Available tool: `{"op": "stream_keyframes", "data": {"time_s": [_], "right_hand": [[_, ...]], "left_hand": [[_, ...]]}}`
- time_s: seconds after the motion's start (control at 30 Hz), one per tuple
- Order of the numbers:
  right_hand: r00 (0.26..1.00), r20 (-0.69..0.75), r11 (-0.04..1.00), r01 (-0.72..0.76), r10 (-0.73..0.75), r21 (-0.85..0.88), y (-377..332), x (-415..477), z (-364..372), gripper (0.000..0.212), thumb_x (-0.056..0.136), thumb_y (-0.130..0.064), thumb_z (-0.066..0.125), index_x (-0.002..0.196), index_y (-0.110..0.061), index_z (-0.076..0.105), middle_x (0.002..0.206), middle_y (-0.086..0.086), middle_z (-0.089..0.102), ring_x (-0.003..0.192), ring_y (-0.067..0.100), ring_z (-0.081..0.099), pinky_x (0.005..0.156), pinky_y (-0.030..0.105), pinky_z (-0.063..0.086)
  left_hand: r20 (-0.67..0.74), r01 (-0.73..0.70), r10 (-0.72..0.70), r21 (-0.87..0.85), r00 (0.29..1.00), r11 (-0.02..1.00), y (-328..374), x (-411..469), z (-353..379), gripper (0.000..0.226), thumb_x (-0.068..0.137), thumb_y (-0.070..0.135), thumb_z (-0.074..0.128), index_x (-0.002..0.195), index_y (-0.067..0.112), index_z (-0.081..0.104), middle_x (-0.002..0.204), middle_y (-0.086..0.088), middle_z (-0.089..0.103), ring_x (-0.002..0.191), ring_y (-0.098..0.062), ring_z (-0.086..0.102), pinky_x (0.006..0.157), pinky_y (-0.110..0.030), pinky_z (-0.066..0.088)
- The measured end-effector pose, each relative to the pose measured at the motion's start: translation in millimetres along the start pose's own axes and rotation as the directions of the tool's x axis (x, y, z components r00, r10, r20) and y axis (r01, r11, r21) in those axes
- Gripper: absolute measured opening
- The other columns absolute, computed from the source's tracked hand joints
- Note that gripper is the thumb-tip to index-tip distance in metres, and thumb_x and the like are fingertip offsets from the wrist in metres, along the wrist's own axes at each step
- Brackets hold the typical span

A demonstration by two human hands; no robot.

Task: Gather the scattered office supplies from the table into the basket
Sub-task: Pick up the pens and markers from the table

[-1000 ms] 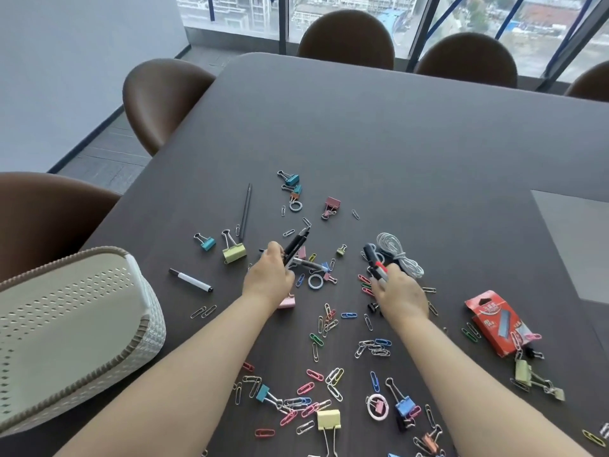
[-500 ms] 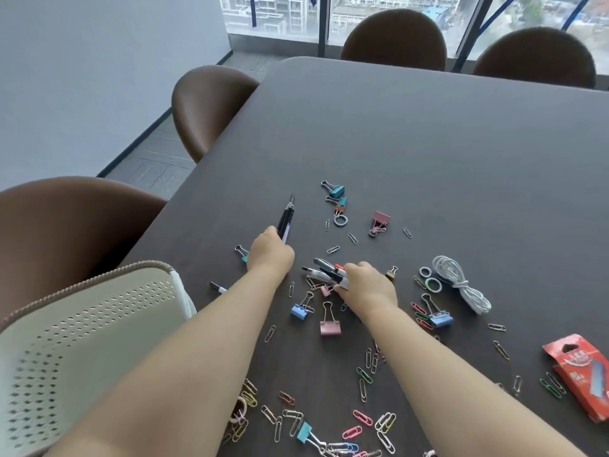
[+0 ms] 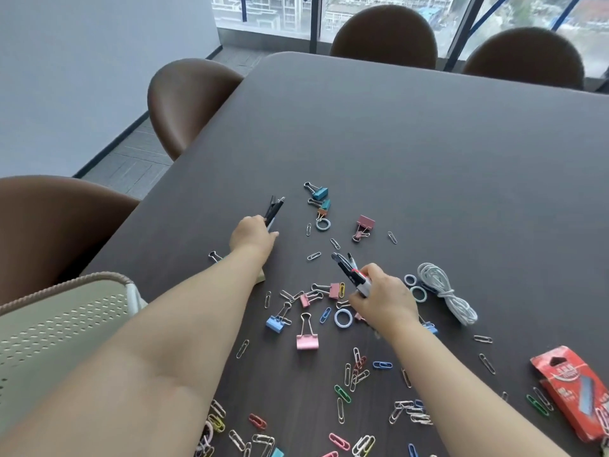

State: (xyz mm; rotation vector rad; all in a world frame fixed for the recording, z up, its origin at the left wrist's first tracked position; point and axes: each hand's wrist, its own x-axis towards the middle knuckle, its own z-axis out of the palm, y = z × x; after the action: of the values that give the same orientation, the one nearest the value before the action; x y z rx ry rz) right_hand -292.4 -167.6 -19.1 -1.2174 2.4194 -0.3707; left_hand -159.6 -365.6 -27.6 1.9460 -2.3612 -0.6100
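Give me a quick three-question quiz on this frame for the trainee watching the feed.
1. True or false: the left hand is shut on dark pens.
2. What does the right hand hold? A) markers B) scissors C) a stapler
3. Fill in: the coiled white cable lies on the ___ side of the right hand.

Key: 1 true; 2 A; 3 right

Head-worn view looks steeply down at table [image 3: 428, 153].
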Motion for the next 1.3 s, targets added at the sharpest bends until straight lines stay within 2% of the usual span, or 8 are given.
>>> {"op": "stream_keyframes", "data": {"time_s": [0.23, 0.5, 0.6, 0.8, 0.93, 1.07, 1.17, 1.3], "right_hand": [[0.999, 0.002, 0.997, 0.034, -0.034, 0.062, 0.6, -6.0, 5.8, 0.016, 0.084, -0.023, 0.052, 0.084, -0.017, 0.038, 0.071, 0.005, 0.051, 0.068, 0.033, 0.045, 0.057, 0.031, 0.035], [1.000, 0.024, 0.997, 0.014, -0.016, 0.076, -7.0, -31.6, 4.6, 0.017, 0.084, -0.021, 0.050, 0.082, -0.014, 0.034, 0.075, 0.005, 0.051, 0.069, 0.031, 0.045, 0.059, 0.031, 0.034], [0.999, 0.033, 0.998, -0.004, 0.002, 0.061, -8.0, -43.9, 4.4, 0.018, 0.084, -0.021, 0.049, 0.083, -0.014, 0.033, 0.080, 0.007, 0.052, 0.072, 0.031, 0.045, 0.061, 0.032, 0.035], [0.995, 0.095, 0.999, -0.039, 0.041, -0.017, 0.1, -58.9, 9.5, 0.016, 0.087, -0.025, 0.047, 0.086, -0.016, 0.033, 0.108, 0.007, 0.053, 0.096, 0.031, 0.057, 0.067, 0.030, 0.036], [0.987, 0.160, 0.997, -0.022, 0.034, -0.072, 6.4, -64.4, 12.6, 0.017, 0.086, -0.023, 0.048, 0.087, -0.017, 0.033, 0.114, 0.008, 0.055, 0.097, 0.029, 0.057, 0.067, 0.030, 0.035], [0.972, 0.235, 0.993, 0.004, 0.023, -0.117, 13.5, -63.2, 12.6, 0.033, 0.088, -0.025, 0.047, 0.119, -0.015, 0.039, 0.153, -0.002, 0.025, 0.118, 0.025, 0.050, 0.077, 0.031, 0.039], [0.966, 0.259, 0.989, 0.024, 0.016, -0.149, 19.6, -62.8, 10.9, 0.060, 0.089, -0.028, 0.049, 0.141, -0.014, 0.022, 0.154, -0.004, 0.022, 0.125, 0.023, 0.045, 0.090, 0.033, 0.042], [0.966, 0.260, 0.989, 0.040, -0.001, -0.145, 23.9, -63.1, 11.5, 0.067, 0.088, -0.029, 0.051, 0.144, -0.015, 0.017, 0.153, -0.004, 0.025, 0.122, 0.023, 0.048, 0.089, 0.034, 0.044]], "left_hand": [[0.009, 0.030, -0.030, 0.014, 1.000, 0.999, 7.2, -12.0, 9.8, 0.026, 0.093, 0.022, 0.046, 0.110, 0.005, 0.056, 0.114, -0.015, 0.060, 0.105, -0.033, 0.056, 0.073, -0.033, 0.040], [-0.155, -0.075, -0.008, -0.525, 0.988, 0.847, -4.8, -81.3, -7.7, 0.016, 0.087, 0.010, 0.045, 0.102, 0.005, 0.042, 0.098, -0.017, 0.059, 0.078, -0.035, 0.063, 0.074, -0.040, 0.048], [-0.124, 0.023, -0.095, -0.481, 0.988, 0.876, -19.8, -106.8, -13.9, 0.026, 0.086, 0.006, 0.046, 0.112, 0.003, 0.042, 0.098, -0.016, 0.058, 0.085, -0.034, 0.055, 0.072, -0.034, 0.041], [0.024, 0.356, -0.366, -0.302, 0.930, 0.884, -56.6, -128.5, -6.3, 0.033, 0.087, 0.002, 0.044, 0.120, -0.001, 0.039, 0.134, -0.015, 0.032, 0.096, -0.035, 0.054, 0.080, -0.033, 0.040], [0.069, 0.375, -0.369, -0.225, 0.927, 0.899, -62.8, -132.3, 3.1, 0.037, 0.089, 0.006, 0.044, 0.125, 0.001, 0.042, 0.148, -0.012, 0.023, 0.112, -0.033, 0.053, 0.087, -0.035, 0.042], [0.038, 0.322, -0.323, -0.244, 0.946, 0.915, -65.3, -138.7, 13.9, 0.030, 0.087, 0.007, 0.045, 0.117, 0.004, 0.050, 0.130, -0.011, 0.046, 0.106, -0.031, 0.054, 0.079, -0.034, 0.043], [-0.076, 0.246, -0.286, -0.331, 0.955, 0.911, -69.3, -149.6, 21.8, 0.030, 0.086, 0.011, 0.050, 0.115, 0.006, 0.053, 0.126, -0.008, 0.045, 0.085, -0.030, 0.056, 0.071, -0.032, 0.040], [-0.177, 0.263, -0.343, -0.362, 0.923, 0.894, -73.1, -154.4, 19.8, 0.031, 0.085, 0.011, 0.053, 0.116, 0.008, 0.053, 0.129, -0.006, 0.039, 0.076, -0.028, 0.056, 0.071, -0.032, 0.040]]}}
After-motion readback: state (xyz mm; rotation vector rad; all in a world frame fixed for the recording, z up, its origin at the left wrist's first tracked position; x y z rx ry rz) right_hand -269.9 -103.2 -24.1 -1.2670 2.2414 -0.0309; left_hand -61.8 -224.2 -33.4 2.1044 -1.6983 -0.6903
